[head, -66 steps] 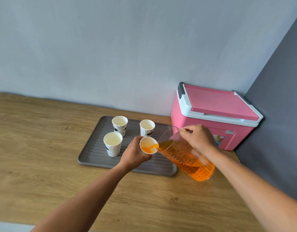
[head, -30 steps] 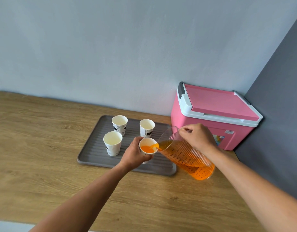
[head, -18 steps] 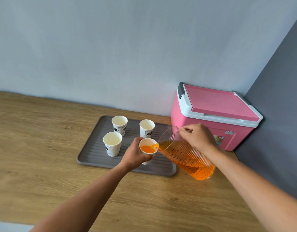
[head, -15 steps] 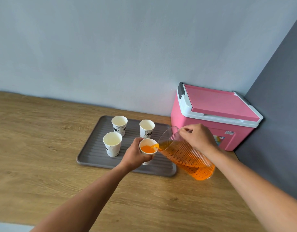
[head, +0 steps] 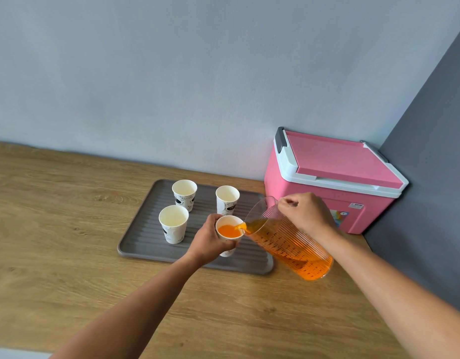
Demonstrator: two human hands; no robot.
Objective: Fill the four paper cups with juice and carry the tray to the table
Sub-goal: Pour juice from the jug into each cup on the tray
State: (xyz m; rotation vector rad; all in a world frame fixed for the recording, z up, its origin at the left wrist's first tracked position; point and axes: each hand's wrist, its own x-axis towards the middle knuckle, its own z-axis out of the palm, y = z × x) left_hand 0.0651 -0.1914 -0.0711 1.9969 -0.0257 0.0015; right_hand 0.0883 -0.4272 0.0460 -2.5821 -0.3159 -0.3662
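Observation:
A grey ribbed tray [head: 146, 242] lies on the wooden counter. Three white paper cups stand on it with no juice inside: front left [head: 173, 224], back left [head: 184, 195], back right [head: 227, 200]. My left hand [head: 209, 240] grips a fourth cup [head: 228, 231] at the tray's front right; orange juice fills much of it. My right hand [head: 305, 213] holds the handle of a clear ribbed jug [head: 288, 242], tilted left, with juice streaming from its spout into that cup.
A pink cooler box [head: 332, 177] with a white rim stands shut in the right corner, just behind the jug. A dark grey wall [head: 431, 177] closes the right side. The wooden counter [head: 55, 229] stretches out to the left and front.
The orange juice level in the held cup has risen. Both hands, the jug and the other cups stay almost where they were.

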